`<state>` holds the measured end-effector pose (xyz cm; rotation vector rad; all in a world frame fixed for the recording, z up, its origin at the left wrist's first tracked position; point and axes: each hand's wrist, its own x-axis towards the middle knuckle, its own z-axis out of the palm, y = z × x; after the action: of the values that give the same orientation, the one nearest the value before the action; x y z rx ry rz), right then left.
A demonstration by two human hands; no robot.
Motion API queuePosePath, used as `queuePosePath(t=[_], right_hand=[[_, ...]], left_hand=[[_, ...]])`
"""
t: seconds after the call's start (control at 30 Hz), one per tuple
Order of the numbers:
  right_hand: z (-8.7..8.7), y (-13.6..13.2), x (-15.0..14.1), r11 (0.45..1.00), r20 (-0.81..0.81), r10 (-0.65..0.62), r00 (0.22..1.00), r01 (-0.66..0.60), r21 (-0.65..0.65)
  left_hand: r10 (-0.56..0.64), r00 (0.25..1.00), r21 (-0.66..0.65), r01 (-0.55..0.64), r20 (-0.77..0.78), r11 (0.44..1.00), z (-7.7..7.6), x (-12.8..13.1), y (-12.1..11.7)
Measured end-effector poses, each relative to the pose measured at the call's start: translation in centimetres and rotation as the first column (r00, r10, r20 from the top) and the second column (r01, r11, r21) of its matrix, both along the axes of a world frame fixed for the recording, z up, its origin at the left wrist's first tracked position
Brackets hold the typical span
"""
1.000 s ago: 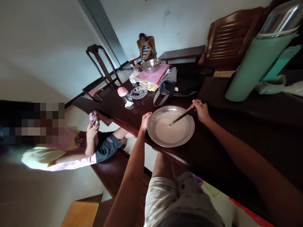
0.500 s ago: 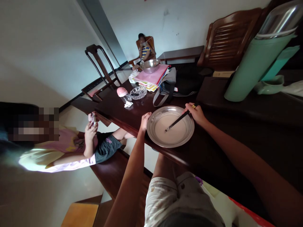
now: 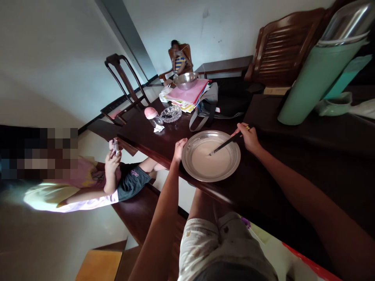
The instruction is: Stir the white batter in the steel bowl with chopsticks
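Note:
A wide metal basin (image 3: 187, 168) stands on the dark table near its front edge. Pale, beige liquid (image 3: 208, 166) fills its bottom. My left hand (image 3: 180, 149) grips the basin's left rim. In my right hand (image 3: 248, 136), beyond the right rim, are dark chopsticks (image 3: 225, 144), slanting down to the left. Their pale tips dip into the liquid near the middle of the basin. Whether both sticks are there I cannot make out, as they lie close together.
Behind the basin lie a grey-black bag (image 3: 225, 101), a pink folder pile (image 3: 184, 93) topped by a metal bowl (image 3: 186, 81), a glass ashtray (image 3: 171, 114) and a pink-capped bottle (image 3: 152, 116). A green flask (image 3: 319, 82) stands right. Someone holding a small object (image 3: 115, 146) sits left.
My right hand has moved a little to the right and up, away from the rim. The chopstick tips have shifted right and slightly up through the liquid. My left hand stays on the rim.

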<state>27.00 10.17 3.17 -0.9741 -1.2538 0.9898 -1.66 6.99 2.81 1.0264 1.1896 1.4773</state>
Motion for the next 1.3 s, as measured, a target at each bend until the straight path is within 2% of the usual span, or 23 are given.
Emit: queuePosePath(t=[0.17, 0.33, 0.47, 0.63, 0.8, 0.97, 1.13, 1.3], right_hand=[[0.00, -0.03, -0.11, 0.994, 0.049, 0.107, 0.993, -0.107, -0.001], [0.08, 0.00, 0.01, 1.000, -0.014, 0.019, 1.000, -0.019, 0.010], [0.09, -0.12, -0.02, 0.991, 0.056, 0.132, 0.990, -0.133, 0.013], [-0.12, 0.09, 0.15, 1.000, 0.005, 0.021, 1.000, -0.021, 0.017], [-0.13, 0.11, -0.06, 0.992, 0.028, 0.123, 0.992, -0.124, 0.027], [-0.05, 0.26, 0.18, 1.000, -0.023, -0.017, 1.000, 0.017, 0.019], [0.11, -0.17, -0.30, 0.995, 0.049, 0.095, 0.994, -0.096, 0.026], [-0.10, 0.12, -0.19, 0.999, -0.041, 0.036, 0.998, -0.037, -0.011]], left_hand=[[0.001, 1.000, 0.003, -0.001, -0.001, 1.000, -0.03, 0.01, 0.22], [-0.009, 1.000, 0.004, 0.009, -0.009, 1.000, -0.05, 0.01, 0.22], [-0.013, 1.000, 0.008, 0.014, -0.012, 1.000, 0.07, 0.09, 0.12], [-0.020, 1.000, 0.016, 0.021, -0.012, 1.000, 0.13, 0.18, 0.09], [-0.021, 1.000, 0.016, 0.021, -0.012, 1.000, 0.02, 0.11, 0.16], [-0.015, 1.000, 0.017, 0.015, -0.005, 1.000, -0.19, -0.13, 0.22], [-0.014, 1.000, 0.003, 0.014, 0.001, 1.000, -0.37, -0.40, 0.35], [-0.015, 1.000, 0.001, 0.015, 0.007, 1.000, -0.48, -0.64, 0.53]])
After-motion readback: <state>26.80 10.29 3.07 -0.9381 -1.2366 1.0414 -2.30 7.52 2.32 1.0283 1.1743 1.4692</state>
